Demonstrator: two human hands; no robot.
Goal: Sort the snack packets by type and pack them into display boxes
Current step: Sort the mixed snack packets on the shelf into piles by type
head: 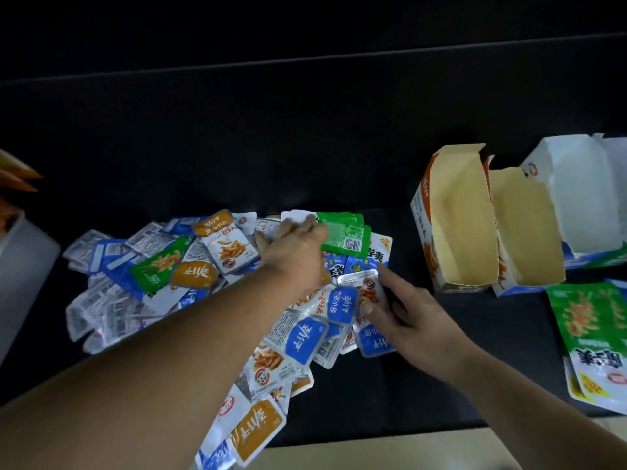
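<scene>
Left grip (295,245) clenched round green packets (344,232), gathering one type; right grip (407,313) released, resting on blue packet (343,304); boxes (454,218) stand open nearby.

Dim, dark background – soft blur – wide-angle edge distortion

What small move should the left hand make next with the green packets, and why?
Probably carry the green packets, which the left hand seems to grip as a stack, rightward to one open display box. They look already gathered, and the boxes stand open there.
</scene>
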